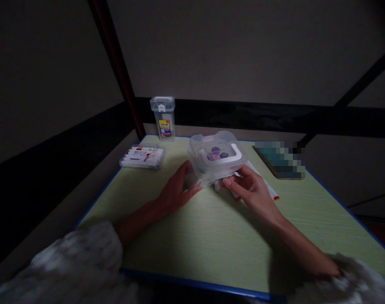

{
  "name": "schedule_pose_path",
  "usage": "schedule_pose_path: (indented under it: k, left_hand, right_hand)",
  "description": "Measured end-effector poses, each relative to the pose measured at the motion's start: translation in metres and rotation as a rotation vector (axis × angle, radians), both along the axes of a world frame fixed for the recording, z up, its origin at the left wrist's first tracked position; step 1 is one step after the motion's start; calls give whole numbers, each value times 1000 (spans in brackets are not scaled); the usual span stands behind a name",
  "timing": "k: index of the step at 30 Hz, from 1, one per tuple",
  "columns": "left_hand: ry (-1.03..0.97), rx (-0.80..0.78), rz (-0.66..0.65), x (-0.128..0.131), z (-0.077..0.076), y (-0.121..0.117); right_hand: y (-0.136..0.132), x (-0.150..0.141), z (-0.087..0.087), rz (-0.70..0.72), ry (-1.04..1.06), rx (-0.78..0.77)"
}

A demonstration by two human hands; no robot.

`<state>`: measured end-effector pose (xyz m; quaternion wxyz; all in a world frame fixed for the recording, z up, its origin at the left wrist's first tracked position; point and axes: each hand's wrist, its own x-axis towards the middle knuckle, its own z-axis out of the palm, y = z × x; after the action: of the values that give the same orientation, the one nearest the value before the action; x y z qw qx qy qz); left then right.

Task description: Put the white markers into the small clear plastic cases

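A clear plastic box (pixel 208 141) with a lid and a white handle (pixel 236 153) is held tilted over the middle of the table. Small purple, pink and dark shapes show through it. My left hand (pixel 176 188) grips its left side, thumb at the lower front edge. At the front right corner, my right hand (pixel 252 185) is closed, with the thumb by a small latch (pixel 216 185) and the other fingers against the box. White markers with red ends (pixel 275 196) lie on the table, partly hidden behind the right hand and the box.
A flat case of markers (pixel 143 156) lies on the left of the pale green table (pixel 179 236). Behind it stands a tall lidded clear container (pixel 164 120) with a yellow label. A phone-like flat object (pixel 279 158), partly pixelated, lies at the right edge.
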<state>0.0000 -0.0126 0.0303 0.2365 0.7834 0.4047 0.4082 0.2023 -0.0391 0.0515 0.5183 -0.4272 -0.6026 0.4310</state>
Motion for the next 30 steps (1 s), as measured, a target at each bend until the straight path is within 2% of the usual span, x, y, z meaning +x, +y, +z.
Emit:
schedule_pose_path:
  k: [3,6,15,23,27,30]
  left_hand:
    - [-9,-29,45,1,0,0]
    - [-2,-53,90,0,-1,1]
    - [-112,-115,121,0,-3,4]
    - [-103,-115,185,-1,-8,3]
    - [-52,-26,145,0,-12,0]
    - [-26,98,51,2,-13,-5]
  right_hand:
    - [0,-3,-8,10,-53,51]
    - [-3,-6,-13,33,-116,39]
    - [-14,-13,-7,159,-213,36]
    - [-19,-18,-11,249,-200,-2]
    - [-15,-21,-19,276,-216,5]
    - [-8,-23,-23,253,-181,46]
